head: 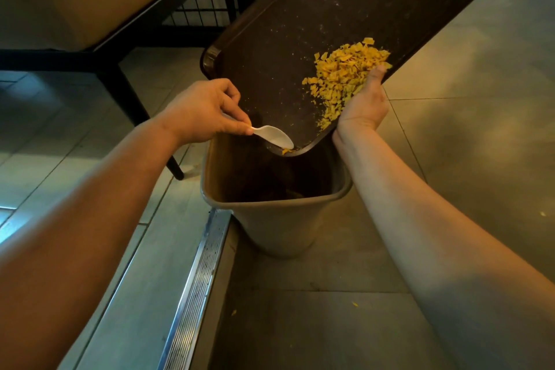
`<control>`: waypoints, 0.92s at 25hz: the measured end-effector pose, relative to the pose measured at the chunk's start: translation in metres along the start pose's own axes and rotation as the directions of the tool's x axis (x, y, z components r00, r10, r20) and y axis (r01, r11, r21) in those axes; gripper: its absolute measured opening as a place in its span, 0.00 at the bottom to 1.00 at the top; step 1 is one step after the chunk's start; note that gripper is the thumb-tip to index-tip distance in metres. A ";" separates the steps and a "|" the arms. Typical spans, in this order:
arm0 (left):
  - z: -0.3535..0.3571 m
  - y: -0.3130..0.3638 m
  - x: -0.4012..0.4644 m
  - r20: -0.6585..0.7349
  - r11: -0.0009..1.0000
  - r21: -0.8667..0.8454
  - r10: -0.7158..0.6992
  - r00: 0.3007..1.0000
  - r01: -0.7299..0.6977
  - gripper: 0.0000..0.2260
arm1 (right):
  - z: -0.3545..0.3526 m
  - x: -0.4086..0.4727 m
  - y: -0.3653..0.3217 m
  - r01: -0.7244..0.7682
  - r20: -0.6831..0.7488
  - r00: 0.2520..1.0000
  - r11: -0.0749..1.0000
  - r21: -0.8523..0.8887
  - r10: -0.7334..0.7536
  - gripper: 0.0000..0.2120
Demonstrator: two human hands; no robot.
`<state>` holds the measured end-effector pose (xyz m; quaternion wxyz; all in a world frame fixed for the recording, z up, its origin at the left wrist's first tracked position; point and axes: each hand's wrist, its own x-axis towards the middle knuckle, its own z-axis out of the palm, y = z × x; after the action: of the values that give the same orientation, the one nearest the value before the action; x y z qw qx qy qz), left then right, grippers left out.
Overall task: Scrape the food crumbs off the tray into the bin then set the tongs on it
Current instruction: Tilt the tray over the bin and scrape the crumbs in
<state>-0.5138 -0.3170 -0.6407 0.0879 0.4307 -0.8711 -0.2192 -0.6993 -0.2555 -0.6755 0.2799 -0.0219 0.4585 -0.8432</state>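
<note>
A dark brown tray (315, 24) is held tilted, its lower corner over the open grey bin (276, 219). My right hand (365, 105) grips the tray's right edge, thumb on the rim. A heap of yellow crumbs (345, 75) lies on the tray against that hand. My left hand (204, 112) pinches the handle of a white plastic spoon (274, 135), whose bowl touches the tray's lower corner beside a few crumbs. No tongs are in view.
The bin stands on a tiled floor beside a metal drain grate (195, 288). A dark-legged chair or bench (120, 39) stands at the upper left. A few crumbs lie on the floor at the right.
</note>
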 end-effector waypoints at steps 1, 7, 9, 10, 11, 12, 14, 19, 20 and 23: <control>-0.002 0.000 0.000 -0.027 0.999 -0.040 -0.004 1.000 0.002 0.04 | 0.000 0.000 -0.001 -0.005 -0.002 1.000 1.000 -0.006 0.005 0.12; 0.017 0.045 0.023 -0.384 0.986 -0.135 0.039 0.923 -0.098 0.15 | 0.001 0.004 0.002 -0.054 0.020 0.998 0.998 -0.033 0.054 0.18; 0.030 0.062 0.029 -0.358 0.981 -0.134 0.084 0.930 -0.140 0.15 | 0.002 0.006 0.002 -0.069 0.006 0.998 0.996 -0.054 0.070 0.19; 0.037 0.064 0.031 -0.335 0.979 -0.110 0.127 0.933 -0.173 0.14 | 0.002 0.006 0.002 -0.066 -0.005 0.998 0.996 -0.061 0.066 0.20; 0.042 0.063 0.031 -0.313 0.977 -0.071 0.168 0.935 -0.199 0.14 | 0.002 0.007 0.003 -0.061 -0.010 0.998 0.997 -0.056 0.060 0.20; 0.047 0.058 0.030 -0.299 0.975 -0.032 0.199 0.933 -0.218 0.15 | 0.003 0.007 0.003 -0.051 -0.013 0.999 0.997 -0.052 0.051 0.19; 0.051 0.044 0.025 -0.297 0.970 0.012 0.234 0.926 -0.242 0.15 | 0.003 0.009 0.004 -0.041 -0.018 0.999 0.998 -0.045 0.041 0.18; 0.045 0.008 0.012 -0.316 0.972 -0.021 0.214 0.924 -0.232 0.13 | 0.001 0.008 0.004 -0.050 -0.008 0.999 0.998 -0.048 0.049 0.18; 0.043 0.005 0.013 -0.359 0.977 -0.038 0.181 0.916 -0.208 0.13 | 0.001 0.008 0.004 -0.050 -0.005 0.999 0.998 -0.044 0.050 0.16; 0.044 0.006 0.019 -0.394 0.989 -0.093 0.066 0.917 -0.112 0.14 | 0.000 0.010 0.003 -0.068 0.011 0.998 0.998 -0.010 0.068 0.14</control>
<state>-0.5447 -0.3149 -0.6771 0.2938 0.4199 -0.8409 -0.1741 -0.7060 -0.2620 -0.6800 0.3111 -0.0126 0.4614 -0.8308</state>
